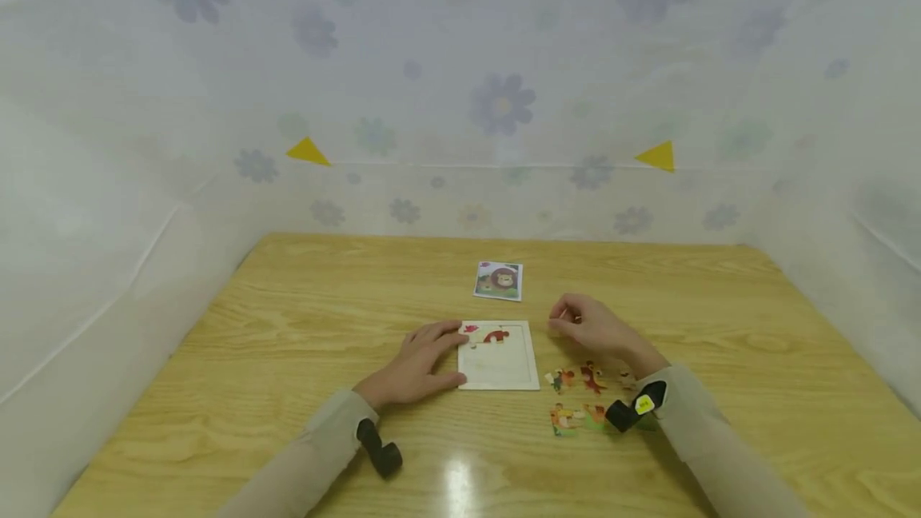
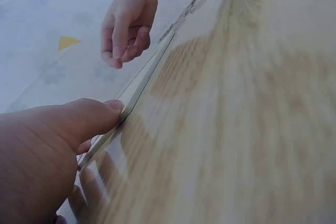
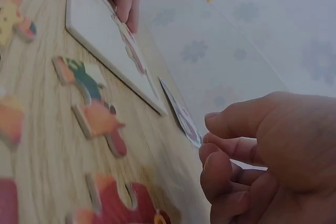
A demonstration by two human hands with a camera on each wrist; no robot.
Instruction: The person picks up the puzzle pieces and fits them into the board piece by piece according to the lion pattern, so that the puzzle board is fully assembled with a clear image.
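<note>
A white puzzle tray (image 1: 500,366) lies flat on the wooden table (image 1: 288,342), with two or three red pieces (image 1: 489,334) set in its top edge. My left hand (image 1: 420,362) rests on the tray's left edge, fingers straight, thumb against the rim (image 2: 147,77). My right hand (image 1: 586,326) hovers just right of the tray's top right corner, with fingers curled and thumb near the fingertips (image 3: 226,145); no piece shows plainly in it. Several loose coloured pieces (image 1: 576,398) lie under and beside my right wrist.
A small lion picture card (image 1: 498,280) lies behind the tray. Flower-patterned white sheeting (image 1: 504,102) walls the table on three sides. Bare wood spreads left of my left hand and towards the right edge. A black strap mount sits on each sleeve.
</note>
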